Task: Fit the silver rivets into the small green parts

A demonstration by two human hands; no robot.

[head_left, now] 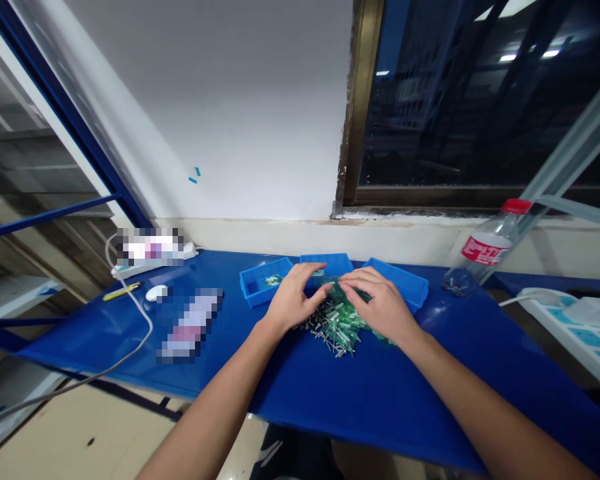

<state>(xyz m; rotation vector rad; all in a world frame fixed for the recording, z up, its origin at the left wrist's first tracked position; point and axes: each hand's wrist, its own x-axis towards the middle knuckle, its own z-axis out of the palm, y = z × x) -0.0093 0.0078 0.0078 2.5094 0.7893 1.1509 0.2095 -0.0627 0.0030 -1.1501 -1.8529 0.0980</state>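
A mixed heap of small metal screws [334, 343] and clear green plastic pieces [349, 320], perhaps wall plugs, lies on the blue tabletop [300, 390]. Over its left side is my left hand [296, 299], its thumb and fingers curved and apart, the thumb near a greenish piece between the hands. My right hand [383, 305] is above the heap's right side, fingertips pinched together on something too small to make out. Behind the hands stand a left blue bin [253, 297] with some pale green pieces in it, a middle blue bin [325, 259] and a right blue bin [414, 283], both partly hidden.
A plastic bottle [487, 250] with a red cap stands at the back right. To the left lie a yellow pen-like tool [122, 291], a white oval object [157, 293], a blurred-out item [193, 325] and a cable [147, 330]. Wall and window rise behind.
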